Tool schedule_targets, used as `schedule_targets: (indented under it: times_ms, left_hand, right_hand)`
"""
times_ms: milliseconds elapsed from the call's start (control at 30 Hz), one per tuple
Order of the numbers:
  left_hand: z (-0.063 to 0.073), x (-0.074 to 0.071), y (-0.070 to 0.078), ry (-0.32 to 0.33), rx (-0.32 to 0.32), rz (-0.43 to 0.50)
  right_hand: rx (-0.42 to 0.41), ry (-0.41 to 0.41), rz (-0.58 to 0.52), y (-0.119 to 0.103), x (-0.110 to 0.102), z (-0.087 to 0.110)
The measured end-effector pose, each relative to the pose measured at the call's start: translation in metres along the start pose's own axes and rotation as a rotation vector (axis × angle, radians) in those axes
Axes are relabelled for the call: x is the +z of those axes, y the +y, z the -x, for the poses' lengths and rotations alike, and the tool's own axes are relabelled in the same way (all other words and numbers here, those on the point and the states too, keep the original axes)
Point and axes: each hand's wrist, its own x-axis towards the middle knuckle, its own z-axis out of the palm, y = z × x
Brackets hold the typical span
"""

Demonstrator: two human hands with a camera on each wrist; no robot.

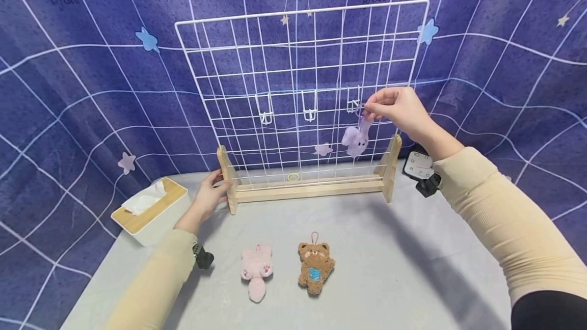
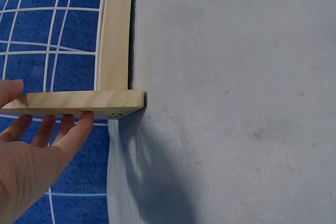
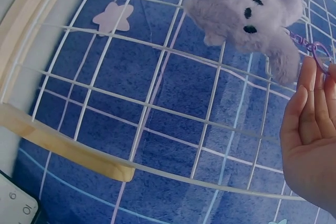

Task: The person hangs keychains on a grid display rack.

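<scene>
By its purple ring point(image 3: 318, 51), a lilac plush keychain point(image 1: 356, 140) hangs from the fingers of my right hand point(image 1: 399, 111), which pinches the ring right at the rightmost white hook point(image 1: 352, 106). The plush has long ears and dark eyes and dangles in front of the white wire grid point(image 1: 293, 73). My left hand point(image 1: 210, 196) grips the left wooden upright point(image 2: 79, 99) of the grid's stand, thumb on one side and fingers on the other. On the table lie a pink plush point(image 1: 257, 270) and a brown bear plush point(image 1: 315, 267) with a blue belly patch.
Two more white hooks, a left hook point(image 1: 266, 116) and a middle hook point(image 1: 310, 114), hang on the grid. A tissue box point(image 1: 153, 213) stands left of the stand, a square clock point(image 1: 418, 165) right of it. Behind is a blue curtain point(image 1: 105, 75); a yellow ring point(image 1: 293, 177) shows behind the grid.
</scene>
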Motion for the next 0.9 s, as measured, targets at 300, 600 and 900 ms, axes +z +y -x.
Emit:
schedule_targets:
  times_ms: [300,600,900]
  left_hand:
    - [-0.001,0.001,-0.001,0.004,0.007,0.005]
    - [-0.002,0.000,-0.003,0.011,0.003,-0.006]
    - [-0.002,0.001,-0.002,0.012,-0.003,0.007]
  right_hand:
    - [0.007,-0.002,-0.010,0.010,0.000,-0.006]
    - [0.022,0.017,0.017,0.015,0.002,-0.012]
    - [0.009,0.051,0.046,0.020,0.007,-0.016]
